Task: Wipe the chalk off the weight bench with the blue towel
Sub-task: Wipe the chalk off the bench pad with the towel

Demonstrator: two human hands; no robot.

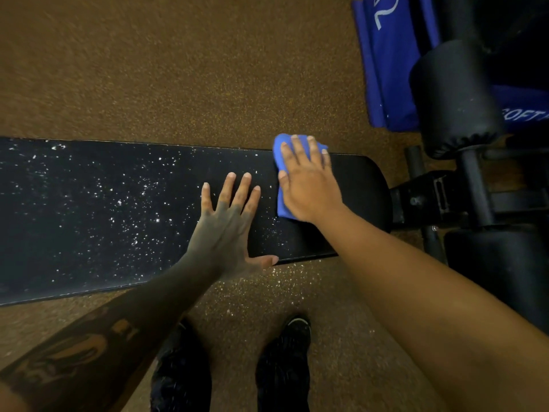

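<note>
The black weight bench pad runs across the view from the left edge to a rounded end at the right. White chalk specks cover its left and middle parts; the right end looks dark and clean. My right hand presses flat on the folded blue towel near the pad's right end, at its far edge. My left hand lies flat on the pad just left of the towel, fingers spread, holding nothing.
Brown speckled floor surrounds the bench, with chalk dust fallen on it near my black shoes. At the right are the bench's black foam rollers and metal frame. A blue bag lies behind them.
</note>
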